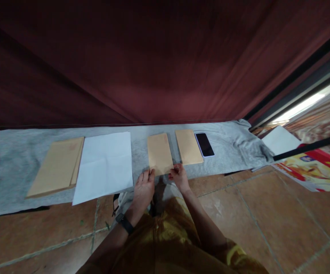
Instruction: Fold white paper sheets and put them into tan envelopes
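A brown paper envelope (159,152) lies in front of me on the grey cloth, with faint red print at its upper right corner. My left hand (145,185) is closed at its lower left corner, thumb and fingers pinching the edge. At the lower right corner, my right hand (180,177) pinches the same envelope, its fingers curled. Just right of it rests a second group of brown envelopes (189,146), apart from the held one. To the left is a stack of white paper sheets (105,163), its front edge overhanging the cloth.
Larger brown envelopes (55,165) lie at the far left, beside the white sheets. A phone (205,144) in a pale purple case sits right of the small envelopes. The grey cloth (230,148) covers a narrow surface against a dark red curtain (153,68). A colourful printed box (316,167) stands far right.
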